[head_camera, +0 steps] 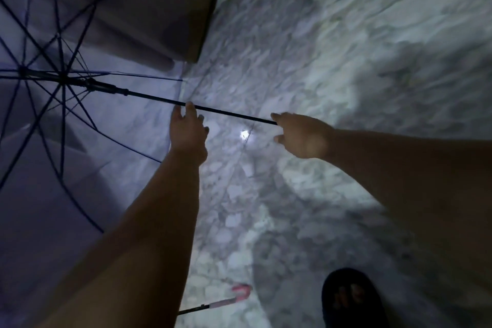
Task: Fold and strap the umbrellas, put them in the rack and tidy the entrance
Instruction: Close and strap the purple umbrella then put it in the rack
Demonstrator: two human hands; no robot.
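An open umbrella with a pale translucent canopy (40, 173) and dark ribs fills the left side, lying on its side. Its black shaft (229, 113) runs from the hub out to the right. My left hand (189, 136) reaches up to the shaft from below, fingertips touching it near the canopy edge. My right hand (300, 136) is closed around the shaft's handle end, and the handle itself is hidden by the hand. A second umbrella's pink hooked handle (241, 293) shows at the bottom, its dark shaft running behind my left forearm.
The floor is pale marble (346, 34) with a bright light reflection between my hands. A brown door or panel edge (210, 8) stands at the top, behind the canopy. My foot in a dark slipper (348, 298) is at the bottom right.
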